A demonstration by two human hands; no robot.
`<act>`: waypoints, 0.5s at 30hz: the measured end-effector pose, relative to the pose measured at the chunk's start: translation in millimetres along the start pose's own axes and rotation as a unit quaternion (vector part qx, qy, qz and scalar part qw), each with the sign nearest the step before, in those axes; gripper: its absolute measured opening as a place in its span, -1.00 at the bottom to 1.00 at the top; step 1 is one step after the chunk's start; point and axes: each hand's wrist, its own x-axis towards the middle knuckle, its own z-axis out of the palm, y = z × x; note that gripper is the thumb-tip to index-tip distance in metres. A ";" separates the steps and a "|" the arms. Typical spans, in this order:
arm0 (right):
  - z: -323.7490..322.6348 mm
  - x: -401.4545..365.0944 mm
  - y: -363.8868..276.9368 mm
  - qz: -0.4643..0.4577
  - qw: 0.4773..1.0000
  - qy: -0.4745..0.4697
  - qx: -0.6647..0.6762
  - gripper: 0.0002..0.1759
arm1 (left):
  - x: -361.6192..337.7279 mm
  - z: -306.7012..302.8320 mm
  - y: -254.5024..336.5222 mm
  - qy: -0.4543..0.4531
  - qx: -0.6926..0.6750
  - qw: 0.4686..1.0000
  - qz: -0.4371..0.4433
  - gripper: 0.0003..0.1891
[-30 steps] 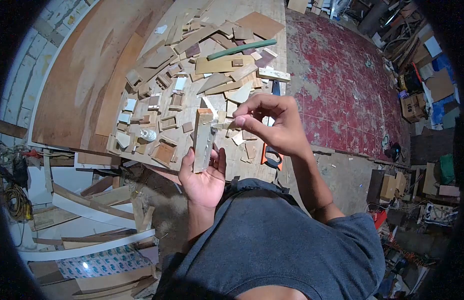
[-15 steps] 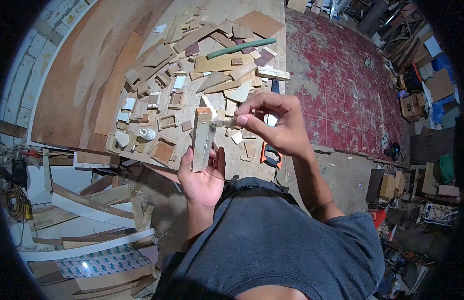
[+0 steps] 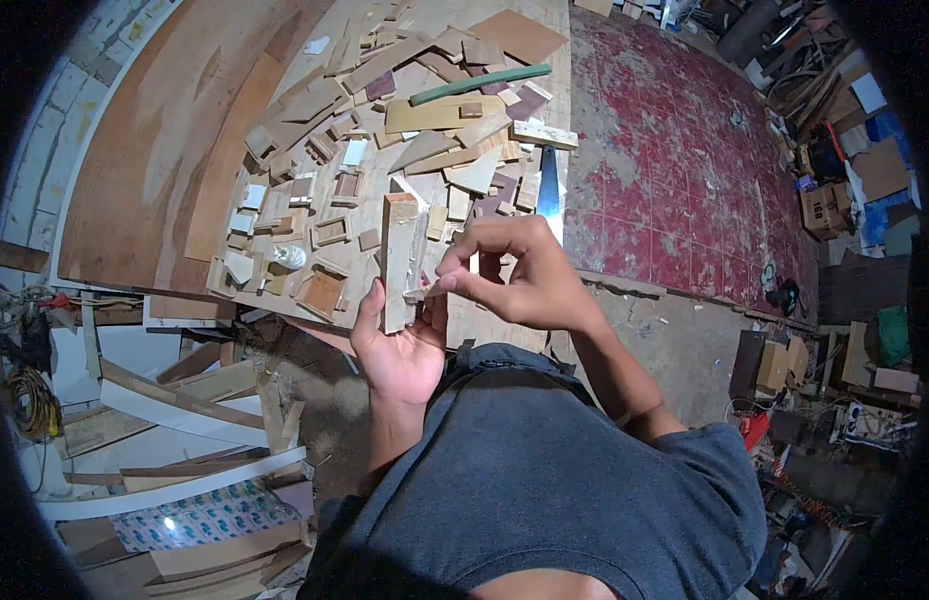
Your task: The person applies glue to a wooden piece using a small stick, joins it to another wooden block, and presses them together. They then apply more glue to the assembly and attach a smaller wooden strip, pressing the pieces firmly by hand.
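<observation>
My left hand (image 3: pixel 399 365) grips a pale wooden block (image 3: pixel 396 262) near its lower end, thumb on one side and fingers on the other. The block stands nearly upright, and whitish, glue-like smears run down its right side. Between the thumb and forefinger of my right hand (image 3: pixel 524 272) is a small thin stick (image 3: pixel 425 293). Its tip meets the smeared side low on the block, close to my left fingers. Beyond my right hand, a handsaw (image 3: pixel 550 185) lies on the table with its blade showing; the handle is hidden.
The wooden table (image 3: pixel 474 325) carries many offcuts, several small wooden boxes (image 3: pixel 324 290), a white ribbed object (image 3: pixel 288 257) and a green strip (image 3: pixel 479 85). A large brown board (image 3: pixel 144 170) lies along the left. Past the right edge is a worn red floor (image 3: pixel 664 170).
My right hand has moved down and slightly left, taking the stick from near the block's top to its lower side. The saw's orange handle is now covered. My left hand still grips the block.
</observation>
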 end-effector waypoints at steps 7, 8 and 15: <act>-4.3 -0.6 -0.7 -0.029 0.998 0.050 0.037 -0.90 | -2.9 6.8 -0.6 0.039 -0.012 0.999 0.000 -0.59; -4.5 -2.3 0.2 -0.017 0.999 0.022 0.045 -0.90 | -2.1 2.2 0.1 0.040 -0.013 0.999 0.001 -0.59; 7.7 -0.6 3.6 0.003 0.999 -0.005 0.044 -0.90 | -3.5 1.2 1.4 0.021 -0.003 1.000 0.006 -0.59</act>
